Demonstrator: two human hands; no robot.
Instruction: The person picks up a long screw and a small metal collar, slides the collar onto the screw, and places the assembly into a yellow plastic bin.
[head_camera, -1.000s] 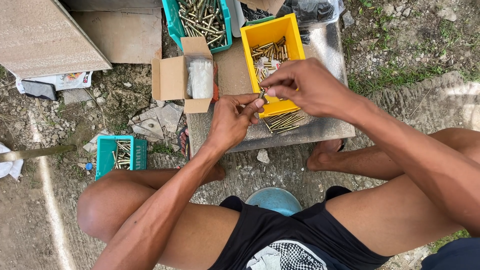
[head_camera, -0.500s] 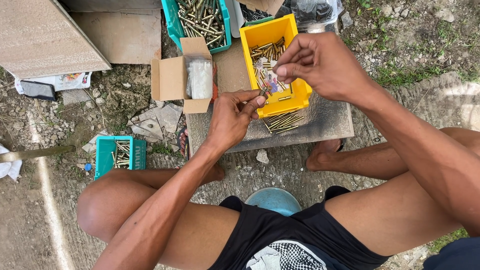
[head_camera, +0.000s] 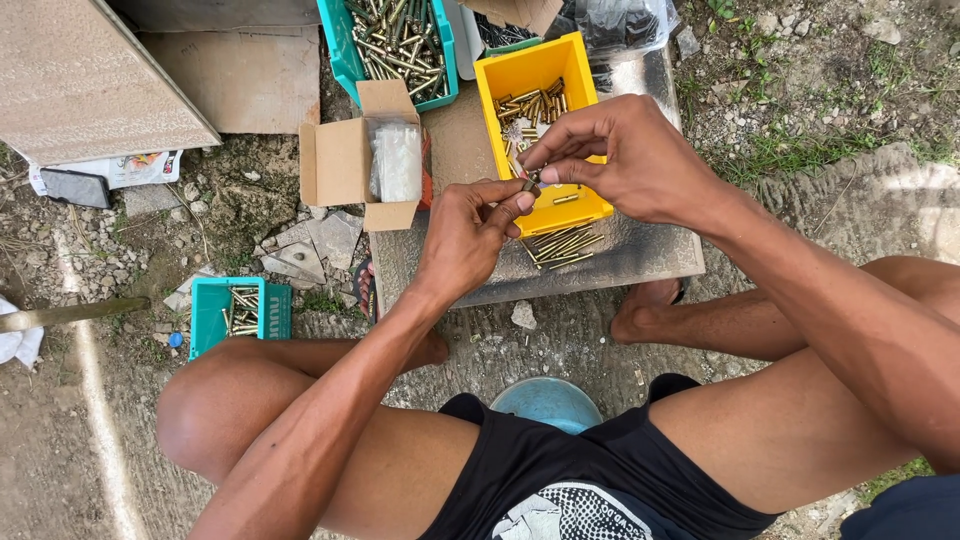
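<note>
My left hand (head_camera: 470, 238) and my right hand (head_camera: 615, 158) meet over the front of a yellow bin (head_camera: 573, 58) of brass-coloured bolts. Both pinch one small brass bolt (head_camera: 530, 184) between their fingertips. The bin stands on a grey slab (head_camera: 640, 255). A row of finished bolts (head_camera: 556, 244) lies on the slab just in front of the bin, under my hands.
A teal bin (head_camera: 343, 55) of bolts sits behind an open cardboard box (head_camera: 340, 160) holding a clear bag (head_camera: 396, 160). A small teal bin (head_camera: 215, 312) lies on the dirt by my left knee. A blue stool (head_camera: 545, 400) shows between my legs. Boards lie at upper left.
My right hand reached into the yellow bin half a second ago and has come back to my left hand. Both now hold a bolt together.
</note>
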